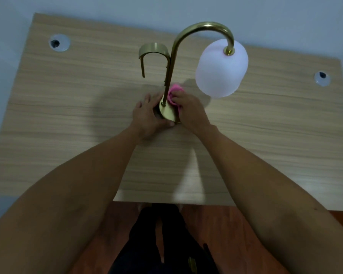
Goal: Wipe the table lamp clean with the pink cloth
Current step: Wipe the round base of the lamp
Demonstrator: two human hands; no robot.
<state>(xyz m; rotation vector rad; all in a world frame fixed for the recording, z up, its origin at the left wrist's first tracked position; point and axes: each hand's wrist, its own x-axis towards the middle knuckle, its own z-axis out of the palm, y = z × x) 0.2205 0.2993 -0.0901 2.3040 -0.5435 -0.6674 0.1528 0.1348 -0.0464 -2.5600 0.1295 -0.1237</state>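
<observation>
A brass table lamp [171,62] stands mid-table, with a round base [167,113], a curved neck and a white frosted shade [221,69] hanging at the right. A second, shorter brass hook [153,50] arches to the left of the stem. My left hand [149,117] wraps around the left and front side of the base, fingers spread against it. My right hand [187,109] grips the pink cloth [173,93] and presses it against the lower stem, just above the base. Most of the cloth is hidden under my fingers.
The lamp stands on a light wooden table [67,115] set against a pale wall. Two round cable grommets sit in it, one at the back left [59,42], one at the right [322,78]. Below the near edge are a reddish wooden floor and my dark trousers.
</observation>
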